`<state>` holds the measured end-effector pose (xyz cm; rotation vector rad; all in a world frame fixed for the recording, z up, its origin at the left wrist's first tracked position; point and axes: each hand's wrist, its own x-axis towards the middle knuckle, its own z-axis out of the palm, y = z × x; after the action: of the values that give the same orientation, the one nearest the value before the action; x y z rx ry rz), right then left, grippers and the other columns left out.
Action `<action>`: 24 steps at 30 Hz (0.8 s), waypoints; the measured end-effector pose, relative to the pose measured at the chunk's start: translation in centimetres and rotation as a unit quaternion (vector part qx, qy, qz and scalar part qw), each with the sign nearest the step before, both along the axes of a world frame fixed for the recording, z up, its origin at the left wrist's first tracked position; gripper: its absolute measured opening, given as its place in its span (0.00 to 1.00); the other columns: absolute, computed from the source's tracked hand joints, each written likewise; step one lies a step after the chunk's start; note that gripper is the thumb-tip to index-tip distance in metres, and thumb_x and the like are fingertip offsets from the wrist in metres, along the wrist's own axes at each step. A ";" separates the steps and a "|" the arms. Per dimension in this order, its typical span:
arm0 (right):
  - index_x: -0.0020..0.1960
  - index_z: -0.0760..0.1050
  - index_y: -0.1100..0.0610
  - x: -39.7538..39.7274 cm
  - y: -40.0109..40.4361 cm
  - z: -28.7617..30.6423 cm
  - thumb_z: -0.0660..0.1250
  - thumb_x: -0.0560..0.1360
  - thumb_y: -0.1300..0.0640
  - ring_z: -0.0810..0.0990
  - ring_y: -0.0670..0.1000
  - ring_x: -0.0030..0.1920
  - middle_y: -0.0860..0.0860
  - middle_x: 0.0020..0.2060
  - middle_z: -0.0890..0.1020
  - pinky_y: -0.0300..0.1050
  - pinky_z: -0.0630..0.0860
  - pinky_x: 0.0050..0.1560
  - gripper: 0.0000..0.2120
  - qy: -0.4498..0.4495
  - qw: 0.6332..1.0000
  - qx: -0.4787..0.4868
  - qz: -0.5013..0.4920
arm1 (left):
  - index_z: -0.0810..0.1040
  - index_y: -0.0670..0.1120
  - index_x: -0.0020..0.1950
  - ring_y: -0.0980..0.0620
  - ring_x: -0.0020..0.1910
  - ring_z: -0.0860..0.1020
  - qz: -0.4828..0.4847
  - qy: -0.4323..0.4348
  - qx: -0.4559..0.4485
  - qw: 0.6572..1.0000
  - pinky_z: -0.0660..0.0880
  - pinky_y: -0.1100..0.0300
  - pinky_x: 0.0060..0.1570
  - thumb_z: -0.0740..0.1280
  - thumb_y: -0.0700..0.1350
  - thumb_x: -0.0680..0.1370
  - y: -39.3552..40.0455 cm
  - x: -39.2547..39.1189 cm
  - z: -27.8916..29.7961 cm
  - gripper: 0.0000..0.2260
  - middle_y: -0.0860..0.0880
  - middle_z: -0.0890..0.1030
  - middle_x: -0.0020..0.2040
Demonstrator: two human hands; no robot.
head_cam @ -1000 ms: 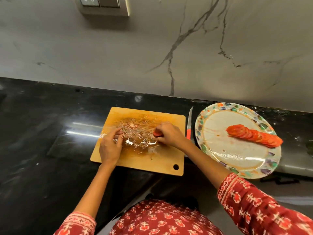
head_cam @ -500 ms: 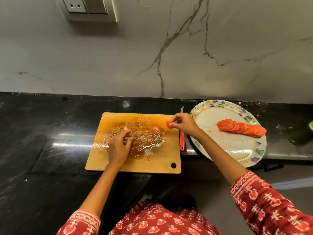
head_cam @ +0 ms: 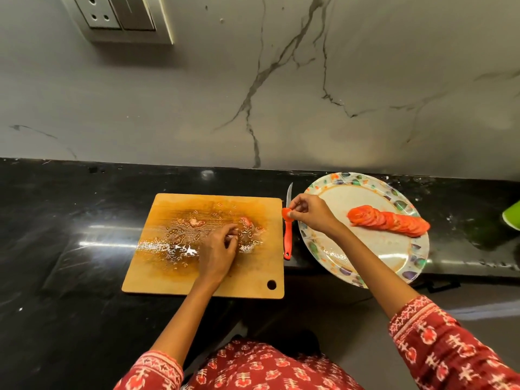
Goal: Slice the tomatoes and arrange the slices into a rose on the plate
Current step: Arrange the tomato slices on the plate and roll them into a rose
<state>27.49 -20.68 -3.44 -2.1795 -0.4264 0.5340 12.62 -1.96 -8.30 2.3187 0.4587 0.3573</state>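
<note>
— So, what does the work surface look like?

— It's a black, glossy bench [head_cam: 70,249] with light glare streaks, running left to right below a grey marble-look wall [head_cam: 281,94] with dark veins. A switch and socket plate [head_cam: 121,18] is fixed to the wall at far left.

— And what sits on it?

— A wooden cutting board [head_cam: 168,274], wet with juice and seeds, lies at the middle. A few small tomato bits [head_cam: 197,222] remain on its far half. Just right of the board lies a knife [head_cam: 287,235] with a red handle, its blade pointing to the wall. Right of that is a patterned plate [head_cam: 365,257], whose near rim hangs over the bench's near edge.

— Where are the tomato slices?

— A row of overlapping slices [head_cam: 389,220] lies on the plate's far right part.

— And the hands?

— The left hand [head_cam: 218,254] rests on the board with its fingers curled together at the wet patch; whether they pinch anything I cannot tell. The right hand [head_cam: 309,213] pinches a single tomato slice [head_cam: 287,213] above the knife, at the plate's left rim.

— Any open room?

— The bench is bare to the left of the board. A green object [head_cam: 512,219] shows at the right edge of view, well apart from the plate.
</note>
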 end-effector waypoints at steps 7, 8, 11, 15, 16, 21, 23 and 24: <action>0.46 0.75 0.58 1.5 -2.8 -0.4 0.71 0.72 0.62 0.80 0.49 0.41 0.54 0.42 0.81 0.35 0.75 0.41 0.05 -0.008 1.000 -0.005 0.008 | 0.77 0.44 0.60 0.53 0.48 0.78 0.003 -0.010 0.000 1.000 0.77 0.59 0.49 0.68 0.38 0.74 -2.4 1.9 0.2 0.15 0.48 0.82 0.52; 0.46 0.75 0.58 1.8 -3.3 -0.4 0.71 0.72 0.62 0.80 0.48 0.41 0.54 0.41 0.81 0.35 0.75 0.41 0.05 -0.010 1.000 -0.007 0.007 | 0.77 0.45 0.60 0.55 0.48 0.77 0.007 -0.009 0.000 1.000 0.75 0.61 0.49 0.68 0.39 0.74 -2.8 2.1 0.2 0.14 0.48 0.82 0.52; 0.45 0.75 0.58 2.2 -3.9 -0.4 0.71 0.72 0.62 0.78 0.44 0.38 0.50 0.39 0.79 0.33 0.72 0.38 0.05 -0.007 1.000 -0.012 0.013 | 0.77 0.45 0.60 0.58 0.48 0.75 0.014 -0.009 -0.008 1.000 0.72 0.64 0.48 0.68 0.40 0.75 -3.7 2.2 0.3 0.14 0.49 0.81 0.52; 0.46 0.75 0.58 2.1 -3.4 -0.6 0.70 0.73 0.62 0.78 0.46 0.40 0.52 0.40 0.80 0.36 0.74 0.41 0.05 -0.004 0.999 -0.014 0.028 | 0.77 0.45 0.60 0.56 0.48 0.78 0.017 -0.006 -0.014 1.000 0.73 0.65 0.47 0.69 0.40 0.74 -3.8 2.2 -0.1 0.14 0.49 0.82 0.52; 0.46 0.75 0.59 2.1 -3.3 -0.7 0.70 0.73 0.62 0.79 0.46 0.39 0.52 0.40 0.80 0.37 0.75 0.41 0.05 -0.004 0.999 -0.017 0.031 | 0.77 0.45 0.60 0.56 0.48 0.78 0.020 -0.005 -0.016 1.000 0.74 0.64 0.48 0.69 0.40 0.74 -3.7 2.2 -0.3 0.14 0.49 0.82 0.52; 0.48 0.76 0.60 3.8 -5.5 0.2 0.71 0.73 0.62 0.81 0.49 0.43 0.55 0.43 0.83 0.43 0.77 0.47 0.06 -0.018 0.999 -0.036 0.003 | 0.77 0.46 0.60 0.56 0.47 0.78 0.006 -0.003 -0.012 1.000 0.77 0.59 0.49 0.68 0.40 0.74 -4.6 2.7 -0.8 0.14 0.50 0.82 0.49; 0.47 0.76 0.59 5.4 -7.8 1.3 0.70 0.73 0.62 0.81 0.48 0.42 0.52 0.40 0.83 0.42 0.78 0.45 0.05 -0.043 0.998 -0.033 -0.043 | 0.77 0.45 0.60 0.57 0.47 0.77 -0.009 -0.007 -0.020 1.000 0.76 0.60 0.50 0.67 0.40 0.75 -5.6 3.7 -0.6 0.14 0.50 0.81 0.50; 0.45 0.76 0.58 6.3 -9.0 1.8 0.71 0.72 0.62 0.81 0.47 0.40 0.51 0.38 0.82 0.42 0.77 0.44 0.04 -0.060 0.996 -0.042 -0.056 | 0.76 0.45 0.60 0.56 0.48 0.77 -0.018 -0.011 -0.027 0.999 0.77 0.58 0.50 0.67 0.39 0.75 -6.1 4.3 -0.5 0.14 0.50 0.81 0.50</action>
<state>33.75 -29.63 -1.63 -2.3090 -0.3497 0.3668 16.88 -8.07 -8.76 2.2649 0.4107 0.3488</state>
